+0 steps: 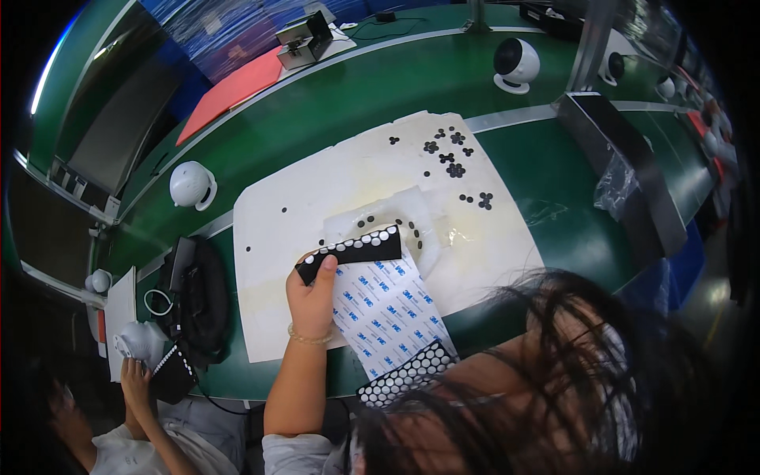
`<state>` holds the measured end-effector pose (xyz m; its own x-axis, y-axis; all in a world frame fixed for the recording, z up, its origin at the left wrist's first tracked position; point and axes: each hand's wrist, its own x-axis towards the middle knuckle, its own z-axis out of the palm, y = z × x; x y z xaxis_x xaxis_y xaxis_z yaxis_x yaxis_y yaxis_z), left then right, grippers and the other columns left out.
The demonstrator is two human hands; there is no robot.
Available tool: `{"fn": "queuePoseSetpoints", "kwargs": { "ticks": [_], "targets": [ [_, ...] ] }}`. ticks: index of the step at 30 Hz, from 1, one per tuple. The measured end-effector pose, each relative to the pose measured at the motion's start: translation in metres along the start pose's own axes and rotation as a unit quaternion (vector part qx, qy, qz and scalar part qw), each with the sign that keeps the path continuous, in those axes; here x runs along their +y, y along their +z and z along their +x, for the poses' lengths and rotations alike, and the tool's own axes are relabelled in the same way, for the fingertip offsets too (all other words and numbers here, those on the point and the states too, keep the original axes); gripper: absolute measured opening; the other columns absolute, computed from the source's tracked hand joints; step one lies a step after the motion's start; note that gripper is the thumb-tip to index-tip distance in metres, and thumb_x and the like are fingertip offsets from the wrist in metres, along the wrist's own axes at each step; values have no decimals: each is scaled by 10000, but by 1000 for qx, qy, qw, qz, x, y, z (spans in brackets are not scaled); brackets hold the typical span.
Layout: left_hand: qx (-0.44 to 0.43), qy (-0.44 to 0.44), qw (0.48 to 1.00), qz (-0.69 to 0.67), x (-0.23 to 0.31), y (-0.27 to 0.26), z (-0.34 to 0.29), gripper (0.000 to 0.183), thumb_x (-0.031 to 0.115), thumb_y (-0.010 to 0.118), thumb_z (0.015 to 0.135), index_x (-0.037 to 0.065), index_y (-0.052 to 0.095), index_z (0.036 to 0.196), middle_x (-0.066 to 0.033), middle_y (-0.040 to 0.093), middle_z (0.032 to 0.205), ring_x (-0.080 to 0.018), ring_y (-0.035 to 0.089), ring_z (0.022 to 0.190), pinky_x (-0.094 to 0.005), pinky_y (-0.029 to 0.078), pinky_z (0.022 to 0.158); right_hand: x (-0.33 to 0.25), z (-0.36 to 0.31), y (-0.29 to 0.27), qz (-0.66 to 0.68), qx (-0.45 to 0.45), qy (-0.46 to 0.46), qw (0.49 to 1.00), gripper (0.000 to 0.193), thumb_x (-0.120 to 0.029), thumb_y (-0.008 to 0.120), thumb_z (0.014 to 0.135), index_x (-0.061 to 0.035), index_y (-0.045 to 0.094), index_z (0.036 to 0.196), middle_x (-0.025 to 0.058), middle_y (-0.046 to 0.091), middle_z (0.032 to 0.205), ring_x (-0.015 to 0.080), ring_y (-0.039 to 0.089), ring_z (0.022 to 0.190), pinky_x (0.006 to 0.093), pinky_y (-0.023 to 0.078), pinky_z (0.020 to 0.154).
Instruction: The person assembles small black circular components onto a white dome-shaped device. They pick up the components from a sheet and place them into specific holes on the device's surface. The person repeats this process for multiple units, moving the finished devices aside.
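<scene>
My left hand (313, 301) is closed on a sheet of round stick-on pads, its thumb pressed on the black strip (360, 248) with a row of white dots along the upper edge. Below that strip hangs the sheet's white backing paper (388, 313) with blue print. A black end with rows of white dots (408, 372) shows at its bottom. Just beyond the strip lies a translucent white curved piece (427, 229) with several small black round pads on it. Dark hair covers the lower right, and my right hand does not show.
A worn white board (301, 174) lies on the green table, with clusters of black pads (455, 169) at its far right. White rounded devices (190, 185) (516, 65) stand behind it. A dark box (613, 158) sits right. At lower left a co-worker's hand (136, 384) touches a white device.
</scene>
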<state>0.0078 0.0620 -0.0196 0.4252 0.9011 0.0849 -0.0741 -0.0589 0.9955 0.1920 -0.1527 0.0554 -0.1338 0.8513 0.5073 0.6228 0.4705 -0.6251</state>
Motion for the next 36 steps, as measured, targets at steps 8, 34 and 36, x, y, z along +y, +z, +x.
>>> {"fn": "queuePoseSetpoints", "kwargs": {
  "ticks": [8, 34, 36],
  "targets": [
    [-15, 23, 1000, -11, 7, 9, 3, 182, 150, 601, 826, -10, 562, 901, -9, 575, 784, -62, 509, 695, -194, 422, 616, -7, 1, -3, -13, 8, 5, 1000, 339, -102, 594, 683, -29, 568, 1013, 138, 568, 996, 276, 555, 883, 364, 436, 798],
    [11, -19, 998, -57, 4, 7, 0, 209, 179, 615, 819, -11, 565, 892, -11, 576, 791, -59, 504, 691, -199, 422, 617, -4, 15, 5, -28, -21, -54, 998, 353, -113, 620, 678, -22, 562, 1014, 130, 569, 982, 262, 559, 867, 365, 442, 792],
    [12, -6, 1000, -24, 5, 2, -1, 198, 173, 611, 821, -6, 564, 891, -11, 577, 793, -60, 507, 688, -198, 424, 614, 0, 17, 7, -20, -28, -70, 997, 354, -114, 622, 678, -21, 562, 1014, 129, 569, 981, 261, 559, 866, 365, 442, 792]
  ]
}}
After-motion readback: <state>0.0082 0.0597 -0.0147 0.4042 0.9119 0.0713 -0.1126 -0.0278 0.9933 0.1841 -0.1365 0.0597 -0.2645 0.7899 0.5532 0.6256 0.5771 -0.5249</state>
